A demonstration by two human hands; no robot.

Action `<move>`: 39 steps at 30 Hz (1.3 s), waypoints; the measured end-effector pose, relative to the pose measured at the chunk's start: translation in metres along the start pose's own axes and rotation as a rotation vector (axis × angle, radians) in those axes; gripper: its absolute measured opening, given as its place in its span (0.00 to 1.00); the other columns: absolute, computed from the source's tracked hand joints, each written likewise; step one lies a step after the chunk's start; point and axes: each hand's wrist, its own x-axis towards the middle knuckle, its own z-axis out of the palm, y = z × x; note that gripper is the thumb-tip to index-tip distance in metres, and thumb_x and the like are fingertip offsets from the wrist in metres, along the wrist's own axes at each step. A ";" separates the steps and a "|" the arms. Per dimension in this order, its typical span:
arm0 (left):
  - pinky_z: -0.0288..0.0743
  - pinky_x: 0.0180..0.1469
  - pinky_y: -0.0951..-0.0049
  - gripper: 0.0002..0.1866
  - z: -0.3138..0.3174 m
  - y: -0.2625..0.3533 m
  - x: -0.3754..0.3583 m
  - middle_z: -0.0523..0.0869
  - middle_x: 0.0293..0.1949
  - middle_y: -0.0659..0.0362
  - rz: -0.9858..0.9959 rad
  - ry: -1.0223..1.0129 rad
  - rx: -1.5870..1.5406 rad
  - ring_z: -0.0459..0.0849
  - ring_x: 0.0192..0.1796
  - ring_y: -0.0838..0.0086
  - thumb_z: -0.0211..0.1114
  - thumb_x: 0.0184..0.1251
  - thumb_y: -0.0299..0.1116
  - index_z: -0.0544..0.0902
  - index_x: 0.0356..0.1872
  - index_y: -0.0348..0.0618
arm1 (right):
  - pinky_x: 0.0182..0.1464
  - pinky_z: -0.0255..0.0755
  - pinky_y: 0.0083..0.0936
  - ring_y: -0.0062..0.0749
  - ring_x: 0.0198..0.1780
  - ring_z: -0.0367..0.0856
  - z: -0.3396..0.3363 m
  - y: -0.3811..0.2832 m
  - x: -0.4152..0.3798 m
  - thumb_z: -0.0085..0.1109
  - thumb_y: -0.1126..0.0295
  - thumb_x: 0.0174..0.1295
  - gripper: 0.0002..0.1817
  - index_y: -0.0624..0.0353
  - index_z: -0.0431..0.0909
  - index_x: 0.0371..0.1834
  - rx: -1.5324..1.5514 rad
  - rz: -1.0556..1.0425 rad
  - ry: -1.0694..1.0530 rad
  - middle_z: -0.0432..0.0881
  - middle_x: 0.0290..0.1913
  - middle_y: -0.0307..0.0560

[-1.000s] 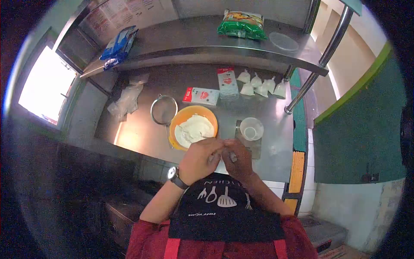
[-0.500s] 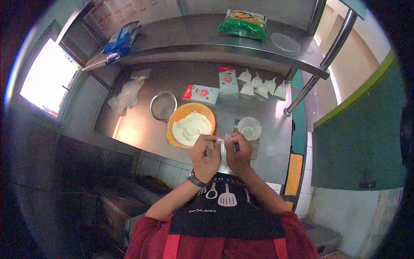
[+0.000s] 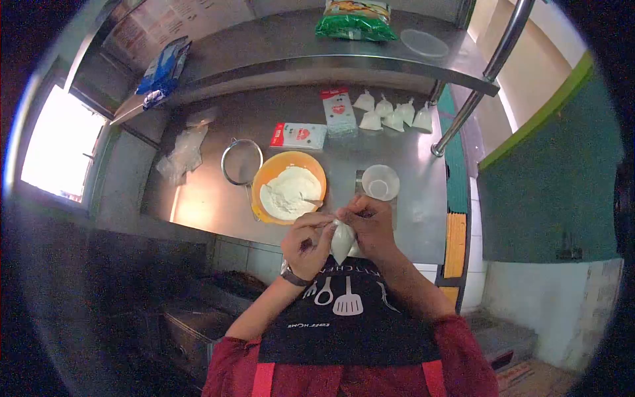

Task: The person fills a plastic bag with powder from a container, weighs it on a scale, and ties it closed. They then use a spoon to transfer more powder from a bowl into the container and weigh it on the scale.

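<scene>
A small clear plastic bag of white powder (image 3: 342, 243) hangs in front of the black apron. My left hand (image 3: 308, 245) pinches its neck from the left, and my right hand (image 3: 370, 227) grips the twisted top from the right. Just beyond my hands, an orange bowl (image 3: 321, 167) holds white powder with a scoop-like object partly sunk in it. An upright clear plastic cup (image 3: 381, 182) stands on a flat grey item behind my right hand.
Several tied powder bags (image 3: 395, 118) stand at the back right. Beside them lie red-and-white packets (image 3: 299, 135). A strainer (image 3: 241, 161) and loose clear bags (image 3: 183, 155) are on the left. The overhead shelf (image 3: 264, 53) carries a green package (image 3: 355, 28), a blue package (image 3: 164, 71) and a clear lid (image 3: 424, 44).
The view has shifted. The bag of powder now shows more fully below my fingers, and my right hand has moved up to its top.
</scene>
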 end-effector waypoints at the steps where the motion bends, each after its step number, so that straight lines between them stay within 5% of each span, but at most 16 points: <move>1: 0.80 0.42 0.68 0.15 0.001 0.001 -0.001 0.87 0.38 0.47 -0.061 0.030 -0.018 0.87 0.40 0.63 0.69 0.57 0.15 0.68 0.26 0.40 | 0.39 0.75 0.22 0.23 0.31 0.81 0.001 -0.002 -0.001 0.72 0.72 0.55 0.06 0.62 0.85 0.32 0.006 0.002 0.013 0.84 0.28 0.42; 3: 0.80 0.42 0.70 0.15 0.003 0.000 -0.003 0.87 0.38 0.46 -0.118 0.042 -0.041 0.87 0.41 0.65 0.69 0.57 0.15 0.69 0.28 0.40 | 0.40 0.74 0.24 0.25 0.33 0.80 0.001 -0.010 -0.003 0.70 0.70 0.57 0.06 0.60 0.86 0.35 -0.289 -0.131 -0.051 0.83 0.29 0.42; 9: 0.78 0.42 0.75 0.17 0.003 -0.017 -0.006 0.87 0.39 0.47 -0.291 0.132 -0.090 0.86 0.41 0.69 0.70 0.56 0.15 0.69 0.36 0.42 | 0.38 0.69 0.19 0.20 0.34 0.73 0.005 -0.001 -0.001 0.65 0.75 0.62 0.10 0.60 0.86 0.46 -0.349 -0.417 -0.065 0.77 0.31 0.37; 13: 0.78 0.42 0.75 0.16 0.000 -0.021 -0.007 0.88 0.38 0.48 -0.313 0.098 -0.124 0.86 0.41 0.70 0.70 0.56 0.16 0.70 0.33 0.41 | 0.41 0.71 0.18 0.21 0.36 0.75 0.009 -0.009 -0.011 0.66 0.77 0.60 0.09 0.62 0.85 0.44 -0.308 -0.189 -0.013 0.79 0.33 0.38; 15: 0.78 0.42 0.74 0.15 -0.004 -0.021 -0.005 0.88 0.37 0.48 -0.319 0.101 -0.150 0.87 0.41 0.70 0.70 0.56 0.16 0.70 0.32 0.41 | 0.45 0.74 0.19 0.21 0.38 0.78 0.012 -0.011 -0.010 0.66 0.80 0.58 0.06 0.64 0.85 0.39 -0.125 0.117 0.081 0.81 0.35 0.41; 19: 0.79 0.44 0.71 0.14 -0.010 -0.025 -0.002 0.88 0.37 0.49 -0.261 0.051 -0.051 0.88 0.41 0.67 0.71 0.55 0.16 0.72 0.28 0.41 | 0.46 0.77 0.21 0.22 0.40 0.80 0.012 0.007 -0.006 0.68 0.81 0.55 0.04 0.64 0.84 0.33 -0.019 0.049 0.063 0.83 0.36 0.45; 21: 0.79 0.44 0.70 0.13 -0.012 -0.028 -0.001 0.88 0.38 0.49 -0.244 0.053 -0.060 0.88 0.41 0.66 0.71 0.55 0.16 0.73 0.27 0.41 | 0.46 0.77 0.22 0.24 0.41 0.81 0.013 0.016 -0.005 0.70 0.81 0.53 0.04 0.64 0.84 0.29 -0.126 -0.150 0.021 0.84 0.36 0.45; 30: 0.80 0.42 0.72 0.11 -0.019 -0.049 -0.012 0.89 0.34 0.52 -0.238 -0.019 -0.159 0.88 0.39 0.69 0.72 0.55 0.19 0.76 0.28 0.39 | 0.48 0.78 0.25 0.32 0.43 0.84 0.013 0.028 -0.010 0.70 0.80 0.53 0.08 0.64 0.85 0.36 -0.495 -0.412 0.068 0.85 0.39 0.49; 34: 0.79 0.33 0.74 0.10 -0.024 -0.046 -0.019 0.88 0.27 0.55 -0.418 -0.132 0.029 0.86 0.29 0.75 0.74 0.55 0.23 0.78 0.27 0.38 | 0.49 0.77 0.25 0.33 0.44 0.85 0.013 0.032 -0.022 0.66 0.81 0.56 0.07 0.61 0.85 0.37 -0.568 -0.422 0.035 0.86 0.40 0.49; 39: 0.77 0.30 0.75 0.07 -0.026 -0.073 -0.038 0.86 0.23 0.56 -0.526 -0.197 0.045 0.83 0.25 0.78 0.73 0.54 0.23 0.81 0.24 0.37 | 0.49 0.78 0.26 0.31 0.43 0.85 0.012 0.073 -0.026 0.60 0.83 0.57 0.10 0.63 0.83 0.41 -0.484 -0.116 0.092 0.86 0.40 0.48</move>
